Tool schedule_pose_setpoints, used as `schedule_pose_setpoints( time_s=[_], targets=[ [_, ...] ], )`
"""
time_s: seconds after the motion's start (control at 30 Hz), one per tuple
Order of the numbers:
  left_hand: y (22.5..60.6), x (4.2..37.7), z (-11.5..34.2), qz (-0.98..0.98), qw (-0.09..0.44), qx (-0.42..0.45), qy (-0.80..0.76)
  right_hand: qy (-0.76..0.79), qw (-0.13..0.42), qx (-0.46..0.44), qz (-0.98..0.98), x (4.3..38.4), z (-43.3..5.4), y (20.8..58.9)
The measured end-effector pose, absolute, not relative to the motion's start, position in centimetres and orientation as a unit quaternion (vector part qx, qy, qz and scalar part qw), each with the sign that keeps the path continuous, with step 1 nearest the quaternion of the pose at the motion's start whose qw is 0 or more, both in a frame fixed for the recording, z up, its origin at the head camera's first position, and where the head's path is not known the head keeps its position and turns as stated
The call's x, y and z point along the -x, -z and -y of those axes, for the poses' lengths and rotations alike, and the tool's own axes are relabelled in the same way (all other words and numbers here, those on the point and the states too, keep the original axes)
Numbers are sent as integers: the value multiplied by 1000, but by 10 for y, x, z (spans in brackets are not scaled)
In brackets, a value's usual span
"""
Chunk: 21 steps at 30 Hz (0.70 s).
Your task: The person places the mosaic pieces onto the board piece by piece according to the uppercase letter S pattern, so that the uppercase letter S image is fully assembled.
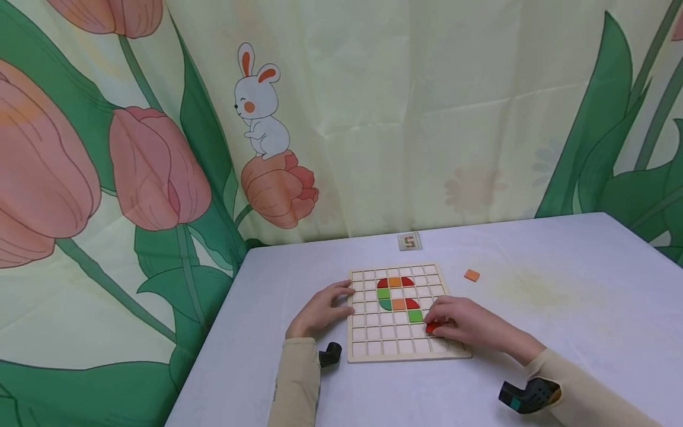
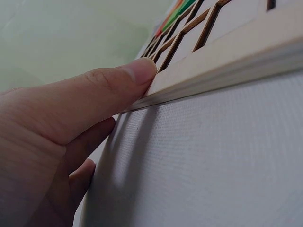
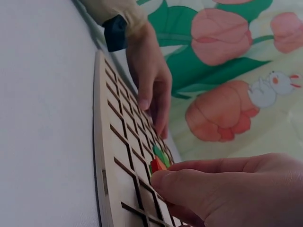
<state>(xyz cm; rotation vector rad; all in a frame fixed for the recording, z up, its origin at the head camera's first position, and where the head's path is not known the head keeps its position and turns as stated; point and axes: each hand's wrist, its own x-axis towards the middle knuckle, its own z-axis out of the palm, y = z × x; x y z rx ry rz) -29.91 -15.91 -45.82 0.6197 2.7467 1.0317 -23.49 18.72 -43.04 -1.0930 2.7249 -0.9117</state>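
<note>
A wooden grid board [image 1: 373, 350] lies on the table. My left hand [image 1: 319, 309] rests at its left edge, fingers loosely extended; in the left wrist view the thumb touches the board's rim. Over the lower right part of the grid, my right hand [image 1: 465, 320] pinches a small red piece [image 1: 431, 327] between thumb and fingertips. Its shape is partly hidden by the fingers. Set in the grid are red quarter-round pieces [image 1: 408, 281], orange squares [image 1: 394, 281], green squares [image 1: 415, 316] and a dark green quarter-round [image 1: 385, 304], forming a curved line.
A loose orange square piece [image 1: 472, 275] lies on the white tablecloth right of the board. Behind the board is a small pattern card [image 1: 409, 241]. A printed curtain [image 1: 373, 118] with tulips and a rabbit hangs at the table's far edge.
</note>
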Motion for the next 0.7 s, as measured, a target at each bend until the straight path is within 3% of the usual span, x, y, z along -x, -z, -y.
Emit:
schedule_pose_setpoints(
  time_s=[0.37,0.7],
  targets=[
    [459,299,157,-914,75,-201,-344,246,-8,383,-890,234,-166,437],
    [458,299,159,-914,77,-200,-345,234,-9,387,-892,237,-162,436]
  ],
)
